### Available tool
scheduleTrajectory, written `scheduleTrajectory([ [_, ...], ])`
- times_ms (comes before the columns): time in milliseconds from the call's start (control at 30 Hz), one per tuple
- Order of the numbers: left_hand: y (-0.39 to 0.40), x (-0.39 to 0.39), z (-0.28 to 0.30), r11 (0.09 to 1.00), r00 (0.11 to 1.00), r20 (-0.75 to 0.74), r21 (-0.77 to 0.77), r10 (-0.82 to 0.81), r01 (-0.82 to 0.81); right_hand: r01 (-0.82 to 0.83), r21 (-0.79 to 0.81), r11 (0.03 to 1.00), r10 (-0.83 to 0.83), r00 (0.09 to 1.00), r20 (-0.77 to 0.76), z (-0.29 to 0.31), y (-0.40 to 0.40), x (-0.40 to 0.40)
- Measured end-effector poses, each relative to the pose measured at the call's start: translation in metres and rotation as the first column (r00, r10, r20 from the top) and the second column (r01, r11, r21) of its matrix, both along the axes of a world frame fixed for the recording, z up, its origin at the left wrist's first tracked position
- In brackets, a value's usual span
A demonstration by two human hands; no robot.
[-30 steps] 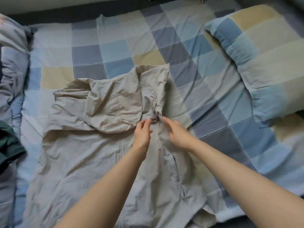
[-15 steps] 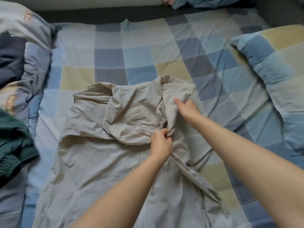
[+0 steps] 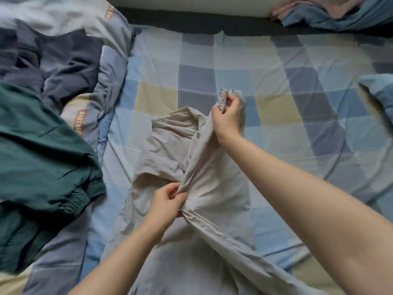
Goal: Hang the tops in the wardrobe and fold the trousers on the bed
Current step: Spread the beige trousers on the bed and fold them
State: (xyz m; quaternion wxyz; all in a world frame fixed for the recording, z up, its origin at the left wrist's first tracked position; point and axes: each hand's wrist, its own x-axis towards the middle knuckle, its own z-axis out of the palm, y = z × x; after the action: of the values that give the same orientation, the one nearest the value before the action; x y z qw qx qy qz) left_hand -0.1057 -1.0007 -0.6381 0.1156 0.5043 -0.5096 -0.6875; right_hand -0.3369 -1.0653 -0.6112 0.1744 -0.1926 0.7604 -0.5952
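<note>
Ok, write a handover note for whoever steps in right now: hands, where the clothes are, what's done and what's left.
Left hand: pinches the beige trousers at a gathered fold near their middle.
Right hand: grips a bunched end of the trousers, lifted off the checked bedsheet.
The rest of the trousers lies spread and creased on the bed, running toward the person.
Green garment and navy garment lie on the duvet at the left; blue and pink cloth sits at the far right corner.
Done: no finished fold or hung top visible.
Left: fold the trousers, sort the other garments.
</note>
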Motion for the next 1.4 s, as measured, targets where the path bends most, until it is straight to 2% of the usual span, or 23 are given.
scheduleTrajectory([
  [67, -0.03, 0.03, -0.005, 0.993, 0.992, 0.045, -0.029, 0.115, -0.114, -0.045, 0.045, 0.998, 0.046, 0.999, -0.017, 0.003, -0.03, 0.031],
  [167, -0.063, 0.059, -0.014, 0.974, 0.97, 0.119, -0.108, 0.21, -0.198, -0.122, 0.148, 0.982, 0.127, 0.992, -0.026, -0.001, -0.061, 0.057],
  [300, -0.096, 0.088, -0.042, 0.959, 0.945, 0.217, -0.198, 0.245, -0.203, -0.141, 0.265, 0.954, 0.173, 0.98, -0.101, -0.001, -0.093, 0.078],
  [367, -0.102, 0.097, -0.056, 0.964, 0.937, 0.264, -0.195, 0.229, -0.181, -0.229, 0.329, 0.916, 0.267, 0.961, -0.075, -0.002, -0.104, 0.089],
  [400, -0.102, 0.101, -0.062, 0.966, 0.928, 0.303, -0.201, 0.218, -0.161, -0.35, 0.355, 0.867, 0.378, 0.926, -0.013, -0.005, -0.106, 0.095],
  [467, -0.099, 0.102, -0.067, 0.964, 0.909, 0.355, -0.225, 0.218, -0.143, -0.623, 0.384, 0.681, 0.617, 0.771, 0.158, -0.007, -0.105, 0.103],
  [500, -0.098, 0.102, -0.068, 0.965, 0.909, 0.354, -0.212, 0.221, -0.152, -0.692, 0.384, 0.611, 0.674, 0.71, 0.206, -0.008, -0.104, 0.104],
  [533, -0.097, 0.101, -0.066, 0.97, 0.911, 0.351, -0.187, 0.216, -0.158, -0.704, 0.372, 0.604, 0.684, 0.698, 0.21, -0.008, -0.101, 0.104],
  [600, -0.098, 0.098, -0.065, 0.979, 0.914, 0.367, -0.167, 0.172, -0.117, -0.608, 0.376, 0.7, 0.622, 0.777, 0.098, -0.009, -0.096, 0.099],
  [633, -0.099, 0.096, -0.064, 0.978, 0.907, 0.394, -0.197, 0.145, -0.07, -0.517, 0.431, 0.739, 0.575, 0.818, -0.005, -0.011, -0.091, 0.093],
  [700, -0.099, 0.096, -0.06, 0.962, 0.883, 0.45, -0.271, 0.136, -0.01, -0.383, 0.6, 0.702, 0.573, 0.804, -0.158, -0.025, -0.075, 0.081],
  [767, -0.102, 0.098, -0.061, 0.946, 0.865, 0.467, -0.322, 0.184, -0.027, -0.365, 0.661, 0.656, 0.63, 0.747, -0.212, -0.042, -0.049, 0.071],
  [833, -0.105, 0.104, -0.066, 0.939, 0.848, 0.48, -0.34, 0.224, -0.055, -0.354, 0.601, 0.716, 0.607, 0.741, -0.288, -0.053, -0.013, 0.069],
  [933, -0.102, 0.106, -0.07, 0.935, 0.849, 0.492, -0.355, 0.193, -0.007, -0.252, 0.484, 0.838, 0.456, 0.81, -0.369, -0.063, 0.059, 0.072],
  [1100, -0.084, 0.101, -0.063, 0.911, 0.834, 0.52, -0.41, 0.183, 0.055, -0.189, 0.507, 0.841, 0.364, 0.891, -0.271, -0.079, 0.191, 0.088],
  [1167, -0.079, 0.104, -0.064, 0.907, 0.807, 0.571, -0.404, 0.15, 0.117, -0.255, 0.568, 0.782, 0.384, 0.915, -0.119, -0.083, 0.223, 0.092],
  [1200, -0.076, 0.104, -0.063, 0.906, 0.792, 0.597, -0.395, 0.128, 0.151, -0.335, 0.593, 0.732, 0.403, 0.915, 0.021, -0.083, 0.235, 0.093],
  [1267, -0.072, 0.103, -0.06, 0.91, 0.769, 0.632, -0.37, 0.096, 0.19, -0.507, 0.555, 0.66, 0.444, 0.859, 0.256, -0.078, 0.249, 0.094],
  [1333, -0.065, 0.105, -0.054, 0.904, 0.755, 0.654, -0.354, 0.057, 0.238, -0.612, 0.522, 0.594, 0.492, 0.79, 0.366, -0.067, 0.26, 0.097],
  [1400, -0.043, 0.116, -0.046, 0.884, 0.711, 0.702, -0.357, 0.04, 0.303, -0.665, 0.569, 0.483, 0.533, 0.739, 0.411, -0.051, 0.273, 0.107],
])
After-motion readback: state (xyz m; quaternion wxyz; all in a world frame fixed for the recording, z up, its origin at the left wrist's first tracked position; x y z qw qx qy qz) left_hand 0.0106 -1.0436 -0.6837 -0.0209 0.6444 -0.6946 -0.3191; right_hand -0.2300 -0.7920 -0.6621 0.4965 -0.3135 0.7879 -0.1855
